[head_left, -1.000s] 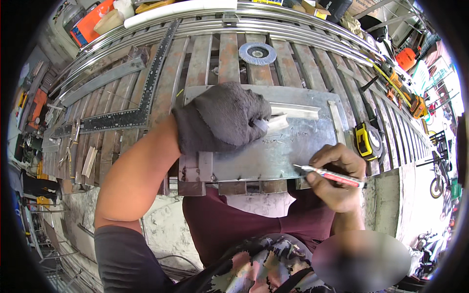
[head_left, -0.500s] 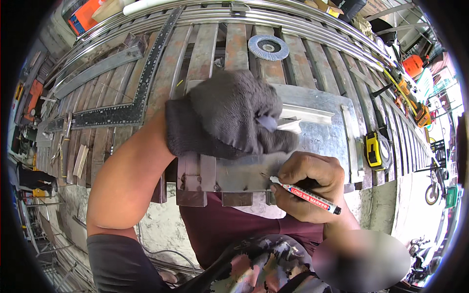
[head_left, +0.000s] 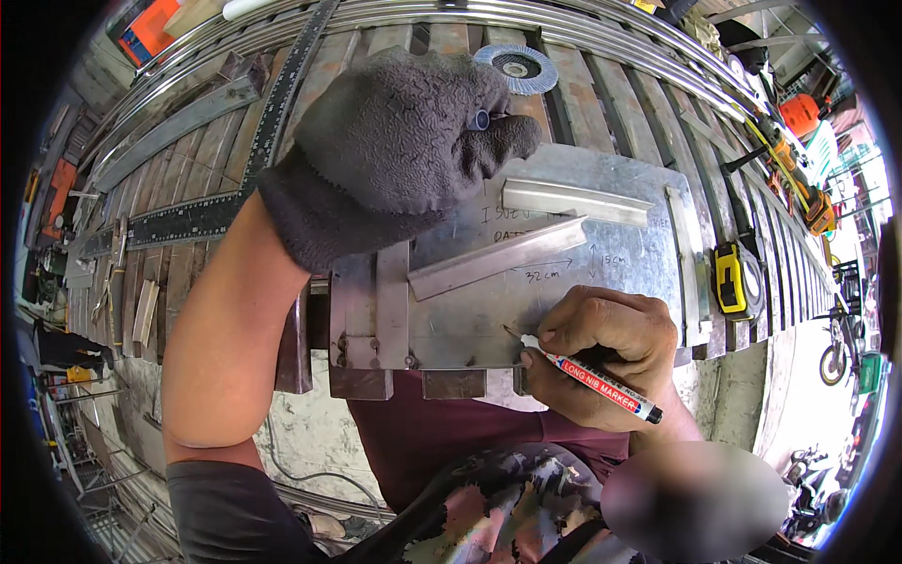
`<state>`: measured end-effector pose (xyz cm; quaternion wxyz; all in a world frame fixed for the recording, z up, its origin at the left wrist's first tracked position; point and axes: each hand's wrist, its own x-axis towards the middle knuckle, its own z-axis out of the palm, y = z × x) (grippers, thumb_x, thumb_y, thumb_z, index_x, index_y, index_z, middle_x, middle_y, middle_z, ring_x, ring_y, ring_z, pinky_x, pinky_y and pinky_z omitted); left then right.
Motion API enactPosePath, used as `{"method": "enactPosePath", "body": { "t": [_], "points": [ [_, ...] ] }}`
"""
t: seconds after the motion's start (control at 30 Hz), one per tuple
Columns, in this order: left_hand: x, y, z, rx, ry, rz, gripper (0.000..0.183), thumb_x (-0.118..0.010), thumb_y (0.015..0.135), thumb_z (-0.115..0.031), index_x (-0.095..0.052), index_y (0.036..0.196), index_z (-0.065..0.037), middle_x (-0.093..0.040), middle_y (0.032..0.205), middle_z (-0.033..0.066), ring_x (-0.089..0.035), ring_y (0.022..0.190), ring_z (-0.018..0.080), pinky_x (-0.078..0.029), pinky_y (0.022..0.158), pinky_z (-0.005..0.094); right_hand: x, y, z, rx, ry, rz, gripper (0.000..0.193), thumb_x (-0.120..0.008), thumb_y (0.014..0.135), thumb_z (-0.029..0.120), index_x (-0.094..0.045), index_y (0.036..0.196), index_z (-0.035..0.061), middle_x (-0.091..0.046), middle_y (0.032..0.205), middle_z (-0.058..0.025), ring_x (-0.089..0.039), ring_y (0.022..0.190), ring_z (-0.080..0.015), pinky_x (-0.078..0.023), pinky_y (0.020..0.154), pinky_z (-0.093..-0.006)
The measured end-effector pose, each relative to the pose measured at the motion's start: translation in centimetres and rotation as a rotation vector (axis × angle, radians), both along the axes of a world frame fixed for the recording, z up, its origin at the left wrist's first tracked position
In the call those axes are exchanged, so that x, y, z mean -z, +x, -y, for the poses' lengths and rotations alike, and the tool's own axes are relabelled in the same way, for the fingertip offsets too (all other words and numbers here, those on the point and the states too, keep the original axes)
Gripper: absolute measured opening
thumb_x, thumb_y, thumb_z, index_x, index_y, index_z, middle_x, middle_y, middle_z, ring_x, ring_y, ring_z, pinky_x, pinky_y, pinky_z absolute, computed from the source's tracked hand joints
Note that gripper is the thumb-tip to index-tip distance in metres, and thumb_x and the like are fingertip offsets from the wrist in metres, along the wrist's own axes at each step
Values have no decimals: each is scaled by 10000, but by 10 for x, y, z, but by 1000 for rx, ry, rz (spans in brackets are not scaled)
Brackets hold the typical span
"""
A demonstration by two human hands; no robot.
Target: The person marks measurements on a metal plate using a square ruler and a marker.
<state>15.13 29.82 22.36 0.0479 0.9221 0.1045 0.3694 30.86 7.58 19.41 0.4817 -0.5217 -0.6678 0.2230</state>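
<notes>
In the upper left of centre, the gloved left hand [head_left: 409, 150] is curled, its thumb and forefinger closed around a small round-ended piece [head_left: 481, 120]. It has moved up and to the left compared with 0.5 s ago, when it covered much of the metal sheet [head_left: 648, 277]. That shift now leaves a slanting metal strip [head_left: 498, 258] fully visible at the middle of the frame, along with more of the upper metal strip [head_left: 578, 200] and dark handwriting beside them.

The bare right hand [head_left: 611, 352], right of centre and lower down, pinches a white and red marker [head_left: 601, 383] between thumb and fingers. Its nib points left over the lower part of the sheet; whether it touches the metal cannot be told. The marker sits nearly where it was 0.5 s ago, but further left than 1 s ago.

The sheet lies on the slatted worktop [head_left: 581, 111], across the centre of the frame. A yellow and black tape measure [head_left: 738, 280] rests just beyond its right end, a flap disc [head_left: 515, 70] lies at upper centre, and a black square [head_left: 202, 218] lies at the left.
</notes>
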Motion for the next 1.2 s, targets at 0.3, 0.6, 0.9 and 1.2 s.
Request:
{"method": "enactPosePath", "body": {
  "t": [0.3,0.6,0.9,1.2],
  "points": [
    [-5,-3,5,-60,135,-4,342,-761,961,-380,-675,803,-88,-601,674,151,-604,623,364,-490,593,462,3,5,-1,-49,19,-45,290,-868,686,-87,-634,785,55,-705,758,-101,-676,599,-158,-494,537,-272],
    [-2,-1,4,-78,155,-61,588,-684,991,-555,-582,666,-75,-532,603,173,-565,562,397,-444,533,485,-2,4,3,-44,-85,-98,238,-833,726,-64,-634,786,53,-682,755,-66,-670,632,-196,-512,589,-304],
    [-1,-3,3,-82,124,-124,624,-633,1010,-588,-597,665,-69,-544,596,191,-577,555,410,-452,538,490,-4,8,7,13,-54,-21,244,-849,704,-56,-654,808,48,-715,787,-83,-712,671,-205,-545,612,-303],
    [-4,-11,3,-82,-75,-323,419,-605,1039,-428,-770,942,-55,-710,818,228,-696,749,429,-547,657,504,0,9,5,-10,1,-8,281,-860,686,-83,-641,782,63,-706,760,-92,-672,613,-161,-489,559,-270]
  ]
}}
